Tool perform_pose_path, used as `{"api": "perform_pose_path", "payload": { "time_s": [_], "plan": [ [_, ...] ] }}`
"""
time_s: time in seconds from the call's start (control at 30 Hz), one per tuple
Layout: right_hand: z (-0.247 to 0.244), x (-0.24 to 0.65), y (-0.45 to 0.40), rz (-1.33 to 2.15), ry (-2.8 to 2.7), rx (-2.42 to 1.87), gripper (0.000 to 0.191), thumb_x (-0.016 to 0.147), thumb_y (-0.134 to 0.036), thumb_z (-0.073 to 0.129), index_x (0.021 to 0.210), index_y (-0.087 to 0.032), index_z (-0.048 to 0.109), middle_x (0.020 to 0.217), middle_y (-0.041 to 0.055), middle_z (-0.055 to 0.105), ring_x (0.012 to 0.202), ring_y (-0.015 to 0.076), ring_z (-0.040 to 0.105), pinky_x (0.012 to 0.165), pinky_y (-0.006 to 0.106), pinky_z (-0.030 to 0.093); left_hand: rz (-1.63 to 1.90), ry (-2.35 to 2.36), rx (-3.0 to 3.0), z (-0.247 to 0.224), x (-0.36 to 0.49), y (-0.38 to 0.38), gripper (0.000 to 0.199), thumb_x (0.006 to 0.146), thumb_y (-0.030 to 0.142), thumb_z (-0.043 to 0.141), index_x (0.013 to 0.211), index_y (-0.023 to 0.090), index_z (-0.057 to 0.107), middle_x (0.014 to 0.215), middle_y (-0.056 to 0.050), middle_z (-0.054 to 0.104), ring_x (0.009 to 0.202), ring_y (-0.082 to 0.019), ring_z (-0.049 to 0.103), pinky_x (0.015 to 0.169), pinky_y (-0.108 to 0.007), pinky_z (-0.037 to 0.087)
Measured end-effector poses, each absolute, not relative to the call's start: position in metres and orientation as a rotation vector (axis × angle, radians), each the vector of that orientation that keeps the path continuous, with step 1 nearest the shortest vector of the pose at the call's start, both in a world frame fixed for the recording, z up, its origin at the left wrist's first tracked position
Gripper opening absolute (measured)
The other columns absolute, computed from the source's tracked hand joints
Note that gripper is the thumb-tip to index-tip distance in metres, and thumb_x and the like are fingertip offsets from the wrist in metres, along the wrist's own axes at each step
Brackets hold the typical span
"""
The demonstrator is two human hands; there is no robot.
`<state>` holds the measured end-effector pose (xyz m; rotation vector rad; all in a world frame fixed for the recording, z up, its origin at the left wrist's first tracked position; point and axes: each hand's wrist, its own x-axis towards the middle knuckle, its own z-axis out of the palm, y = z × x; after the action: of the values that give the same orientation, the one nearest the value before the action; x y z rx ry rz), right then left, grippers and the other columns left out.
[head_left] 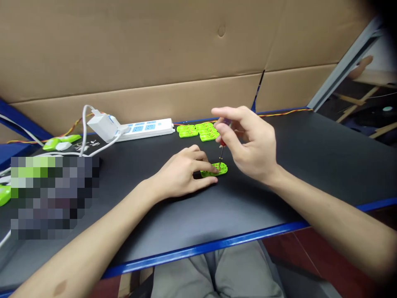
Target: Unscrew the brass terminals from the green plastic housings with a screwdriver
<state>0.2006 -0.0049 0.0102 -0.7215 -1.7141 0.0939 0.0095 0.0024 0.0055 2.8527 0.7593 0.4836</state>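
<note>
Here's the shell (223, 168), bright green, lying flat on the tabletop (322, 165) near the middle of my view, and I've got both hands on the job. My left hand (184, 169) comes in from the side and clamps it, forefinger across the top, thumb along the near edge. Over it, my right hand (252, 142) has thumb and fingers wrapped around the handle of the screwdriver (221, 154); the shaft stands almost upright, tip down at the shell, right beside my left forefinger. Whether it sits in a screw, I can't tell.

Further out, just behind, more green shells (208, 133) lie in a cluster. To their left runs the white power strip (163, 128), a charger (102, 127) plugged in, its white cable looping up and over. Left again, there are small metal bits (87, 146) scattered near some green-and-white pieces (52, 143), and in front of those a patch is pixelated, so I can't read it. Cardboard (149, 49) walls off the back; a blue rail (192, 250) edges the front.
</note>
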Motion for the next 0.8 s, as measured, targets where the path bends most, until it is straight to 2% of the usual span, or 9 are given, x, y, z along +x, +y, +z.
{"api": "perform_pose_path", "payload": {
  "time_s": [0.17,0.4,0.53,0.67,0.8],
  "plan": [
    [0.007,0.201,-0.001,0.142,-1.604,-0.769,0.022,0.095,-0.027,0.052,0.115,-0.028,0.062,0.1,0.0012,0.066,0.071,0.0106,0.064,0.063,0.027,0.058,0.47,0.752,2.841,0.007,0.008,0.002,0.024,0.091,0.039,0.06,0.101,0.024,0.076,0.088,-0.005,0.068,0.087,-0.019,0.054,0.083,-0.032,0.046],
    [0.004,0.206,0.009,0.164,-1.545,-0.82,0.019,0.095,-0.032,0.052,0.112,-0.028,0.06,0.102,0.0012,0.066,0.071,0.0096,0.066,0.065,0.026,0.059,0.515,0.704,2.796,0.008,0.009,0.0,0.019,0.091,0.035,0.061,0.096,0.024,0.076,0.088,-0.001,0.074,0.086,-0.019,0.052,0.082,-0.032,0.046],
    [0.002,0.207,0.014,0.188,-1.548,-0.837,0.018,0.095,-0.032,0.053,0.111,-0.027,0.06,0.101,0.0004,0.066,0.071,0.0095,0.068,0.065,0.026,0.058,0.677,0.732,2.749,0.008,0.011,-0.002,0.018,0.09,0.033,0.062,0.089,0.022,0.076,0.084,-0.002,0.073,0.084,-0.018,0.054,0.079,-0.031,0.047],
    [0.002,0.208,0.016,0.197,-1.543,-0.849,0.017,0.095,-0.031,0.053,0.109,-0.027,0.061,0.101,0.0007,0.067,0.073,0.0106,0.068,0.067,0.027,0.058,0.868,0.901,2.683,0.005,0.014,0.005,0.02,0.092,0.031,0.058,0.085,0.019,0.073,0.085,-0.002,0.071,0.082,-0.017,0.058,0.083,-0.032,0.047],
    [0.003,0.208,0.017,0.197,-1.531,-0.845,0.016,0.095,-0.031,0.053,0.108,-0.027,0.061,0.102,0.0006,0.067,0.075,0.0115,0.069,0.067,0.027,0.058,0.802,1.049,2.663,0.002,0.02,0.019,0.017,0.089,0.032,0.061,0.094,0.02,0.072,0.094,-0.003,0.072,0.091,-0.02,0.06,0.085,-0.034,0.047]
  ]
}}
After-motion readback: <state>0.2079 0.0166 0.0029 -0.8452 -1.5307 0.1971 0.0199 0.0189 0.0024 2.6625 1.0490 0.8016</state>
